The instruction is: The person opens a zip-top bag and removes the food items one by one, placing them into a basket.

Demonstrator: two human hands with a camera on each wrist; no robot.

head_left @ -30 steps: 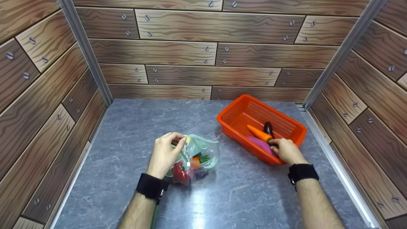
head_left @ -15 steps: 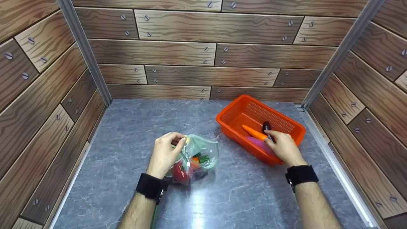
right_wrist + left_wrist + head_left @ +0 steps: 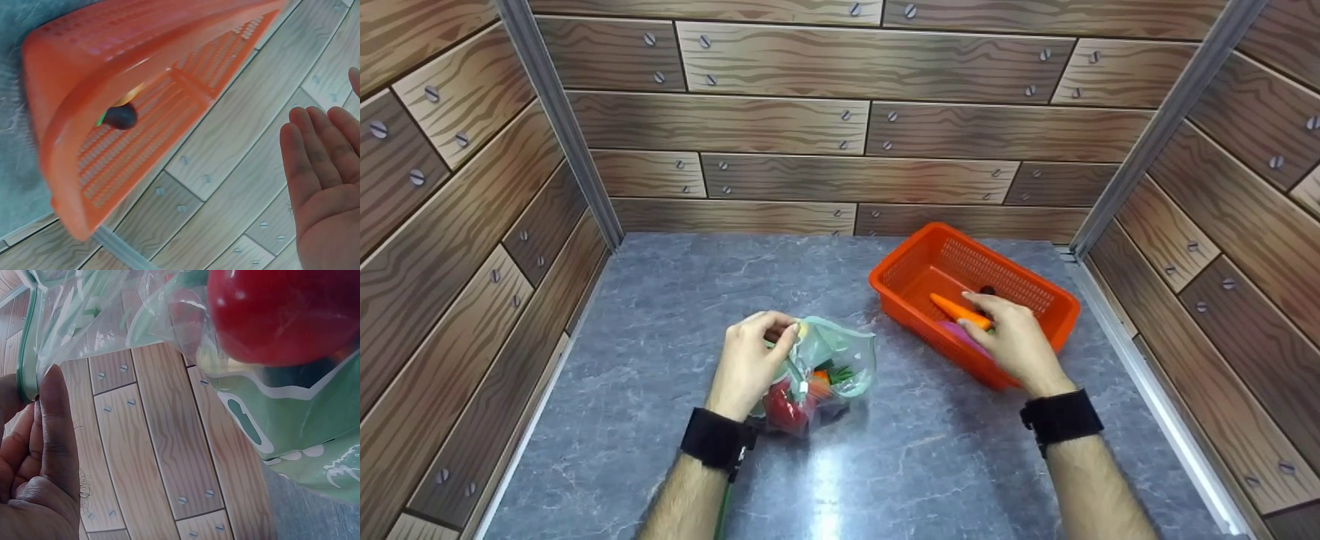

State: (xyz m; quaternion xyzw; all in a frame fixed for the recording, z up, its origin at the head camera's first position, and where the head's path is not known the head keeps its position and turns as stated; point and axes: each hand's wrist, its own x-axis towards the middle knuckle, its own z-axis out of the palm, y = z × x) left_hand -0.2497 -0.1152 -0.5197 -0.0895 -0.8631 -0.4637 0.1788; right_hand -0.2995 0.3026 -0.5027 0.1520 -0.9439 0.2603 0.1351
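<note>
My left hand (image 3: 751,364) pinches the rim of a clear zip bag (image 3: 851,346) with green edging between thumb and fingers. Inside the bag lie a shiny red vegetable (image 3: 275,315), something orange (image 3: 819,379) and green leafy tips (image 3: 841,374). My right hand (image 3: 1020,341) is over the orange basket (image 3: 911,321), its fingers straight and nothing in its palm in the right wrist view. Below its fingertips in the basket are a carrot (image 3: 951,306) and a pinkish-purple item (image 3: 962,334). A dark eggplant (image 3: 987,289) is mostly hidden behind the hand; its rounded end shows.
The grey marbled tabletop (image 3: 697,277) extends around the bag and basket. Wood-patterned panels (image 3: 780,120) enclose it at the back and both sides. The basket stands near the right-hand metal edge strip (image 3: 1170,420).
The right hand has moved leftward and up from the carrot's thick end, past the eggplant, and its fingers have straightened. The carrot shifted slightly left earlier. The left hand and bag stay put.
</note>
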